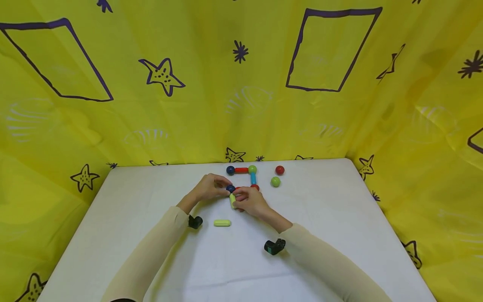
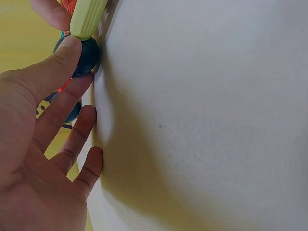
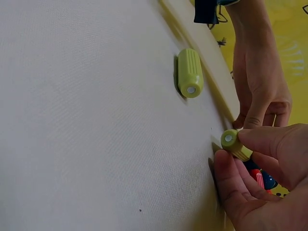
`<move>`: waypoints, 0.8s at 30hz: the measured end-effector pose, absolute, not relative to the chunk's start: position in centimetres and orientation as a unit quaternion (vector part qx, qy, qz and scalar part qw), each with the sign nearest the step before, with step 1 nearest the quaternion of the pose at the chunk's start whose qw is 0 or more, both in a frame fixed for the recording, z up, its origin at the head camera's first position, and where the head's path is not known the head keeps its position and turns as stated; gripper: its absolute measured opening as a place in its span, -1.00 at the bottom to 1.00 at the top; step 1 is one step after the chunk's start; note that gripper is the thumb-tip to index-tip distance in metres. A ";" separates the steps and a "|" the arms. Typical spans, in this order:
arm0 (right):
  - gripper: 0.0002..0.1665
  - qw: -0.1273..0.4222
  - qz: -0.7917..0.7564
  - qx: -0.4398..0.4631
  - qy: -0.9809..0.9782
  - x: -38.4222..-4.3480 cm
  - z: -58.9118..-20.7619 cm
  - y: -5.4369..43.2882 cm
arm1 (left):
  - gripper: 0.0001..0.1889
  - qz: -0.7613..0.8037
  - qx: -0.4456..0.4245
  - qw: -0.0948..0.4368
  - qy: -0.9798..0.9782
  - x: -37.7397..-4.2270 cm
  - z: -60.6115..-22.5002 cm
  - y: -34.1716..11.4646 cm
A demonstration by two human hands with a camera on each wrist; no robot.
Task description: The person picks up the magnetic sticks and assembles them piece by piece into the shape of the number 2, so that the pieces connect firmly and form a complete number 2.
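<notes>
My left hand (image 1: 211,187) pinches a dark blue ball (image 2: 88,57) between thumb and index finger, its other fingers spread by the table. A light green ridged rod (image 3: 237,144), with a silvery disc at its end, is pinched by my right hand (image 1: 252,202); its far end touches the blue ball. Beyond the hands lies a joined shape: another blue ball (image 1: 230,170), a red rod (image 1: 241,170), a green ball (image 1: 252,169), a light blue rod (image 1: 253,179) and a red ball (image 1: 255,187). A red rod, partly hidden by my right fingers, lies between that red ball and the held blue ball.
A second light green rod (image 1: 222,223) lies on the white table (image 1: 320,218), nearer than the hands. Right of the joined shape are a loose red ball (image 1: 279,170) and a loose green ball (image 1: 275,181). A yellow patterned curtain (image 1: 203,117) hangs behind and at the sides.
</notes>
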State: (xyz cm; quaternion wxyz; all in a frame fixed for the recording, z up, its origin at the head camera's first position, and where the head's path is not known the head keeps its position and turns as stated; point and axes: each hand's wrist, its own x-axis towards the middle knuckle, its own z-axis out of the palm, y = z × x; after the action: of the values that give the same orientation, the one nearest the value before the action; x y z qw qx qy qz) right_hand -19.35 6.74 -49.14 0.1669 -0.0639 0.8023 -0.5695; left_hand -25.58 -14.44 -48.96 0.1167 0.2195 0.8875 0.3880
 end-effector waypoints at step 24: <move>-0.66 0.149 -0.547 -0.052 0.822 -19.3 -49.3 6.0 | -0.72 0.396 0.221 0.115 0.884 -25.6 -49.0 -14.4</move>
State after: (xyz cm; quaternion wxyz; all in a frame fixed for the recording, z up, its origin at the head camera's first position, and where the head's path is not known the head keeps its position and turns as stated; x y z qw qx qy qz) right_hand -19.28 6.01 -49.29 0.1488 -0.0519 0.8220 -0.5473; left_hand -25.60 -14.38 -48.96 0.1152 0.2208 0.8840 0.3956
